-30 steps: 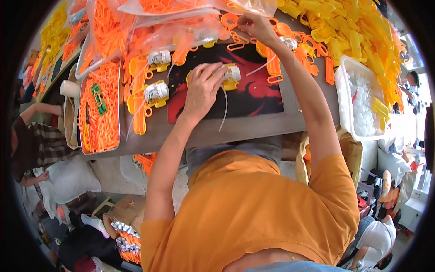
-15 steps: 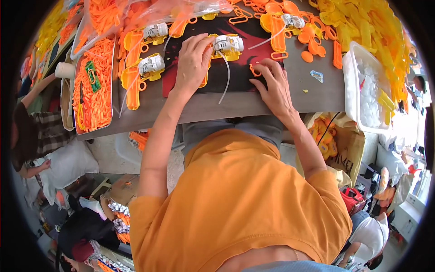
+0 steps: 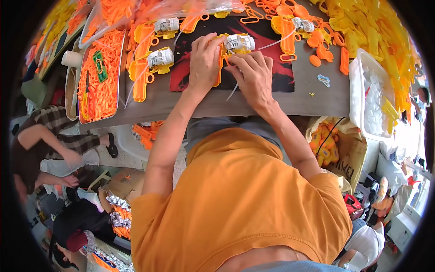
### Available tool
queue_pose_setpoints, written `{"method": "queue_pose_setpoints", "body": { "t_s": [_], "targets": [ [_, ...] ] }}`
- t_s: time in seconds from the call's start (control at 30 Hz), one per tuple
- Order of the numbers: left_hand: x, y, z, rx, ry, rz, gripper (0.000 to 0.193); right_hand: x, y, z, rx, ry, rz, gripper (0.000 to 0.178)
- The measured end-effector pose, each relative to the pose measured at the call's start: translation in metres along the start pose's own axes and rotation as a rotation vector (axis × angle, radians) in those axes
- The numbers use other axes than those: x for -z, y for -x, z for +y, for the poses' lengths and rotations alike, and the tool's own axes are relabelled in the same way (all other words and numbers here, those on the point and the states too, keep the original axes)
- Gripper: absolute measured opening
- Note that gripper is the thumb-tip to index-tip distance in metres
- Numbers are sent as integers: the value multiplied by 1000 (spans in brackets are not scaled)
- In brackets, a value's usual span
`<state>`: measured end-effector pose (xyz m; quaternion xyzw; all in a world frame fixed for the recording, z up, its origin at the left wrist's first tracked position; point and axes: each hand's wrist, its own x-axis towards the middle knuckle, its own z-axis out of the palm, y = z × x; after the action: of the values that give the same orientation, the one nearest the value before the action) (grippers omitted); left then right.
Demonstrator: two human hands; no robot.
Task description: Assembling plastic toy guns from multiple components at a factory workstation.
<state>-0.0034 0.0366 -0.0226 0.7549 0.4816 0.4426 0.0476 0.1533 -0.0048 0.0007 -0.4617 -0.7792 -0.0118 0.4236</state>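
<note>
A toy gun (image 3: 239, 43), open on one side, lies on the dark mat, its shell yellow and orange with a white mechanism and a pale tube. My left hand (image 3: 205, 65) is wrapped round its handle end, fingers bent over the upper edge. Close against the handle, my right hand (image 3: 254, 75) pinches a small orange ring-shaped piece (image 3: 228, 60), partly covered by the fingers. The tube runs down from the mechanism and passes behind my right hand.
Similar half-built toy guns lie left (image 3: 159, 59) and right (image 3: 302, 25). An orange-parts tray (image 3: 123, 86) stands left. Loose orange discs (image 3: 315, 60) lie right, beside a white tub (image 3: 356, 90) of clear pieces and a heap of yellow shells (image 3: 367, 27). Co-workers sit at lower left.
My right hand has moved left with the small orange piece, from the mat's right side to the toy gun's handle. My left hand stays on the gun. The whole view has shifted slightly.
</note>
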Motion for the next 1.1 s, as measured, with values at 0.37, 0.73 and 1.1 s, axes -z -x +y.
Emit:
{"method": "queue_pose_setpoints", "body": {
  "t_s": [0.37, 0.73, 1.1],
  "targets": [
    [2, -1, -1, 19, 77, -11, 26, -12, 2, 3, 70, 135, -72, 31],
    [7, -12, -13, 41, 111, -103, 26, -17, 9, -19, 73, 233, -143, 30],
    [23, -24, -7, -24, -172, -206, 28, -9, -14, 41, 79, 4, -142, 41]
  ]
}}
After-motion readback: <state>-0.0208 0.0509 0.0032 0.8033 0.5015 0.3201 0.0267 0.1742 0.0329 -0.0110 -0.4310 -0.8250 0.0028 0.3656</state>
